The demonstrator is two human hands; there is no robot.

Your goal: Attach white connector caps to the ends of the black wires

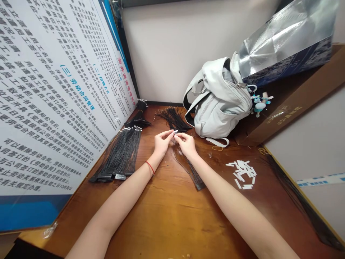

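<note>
A small white connector (175, 132) is pinched by the left hand (161, 142) and right hand (187, 144), just above black wires (187, 171) on the counter (172, 219).

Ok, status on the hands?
Left hand, right hand pinching small white connector. Black wire bundle hanging below. Other wire bundles off to the left, apart from hands.

White backpack (218, 99) blocks hands (161, 142) (186, 144) ahead; black wire bundles (120, 154) left, white paper strips (241, 174) right.
</note>
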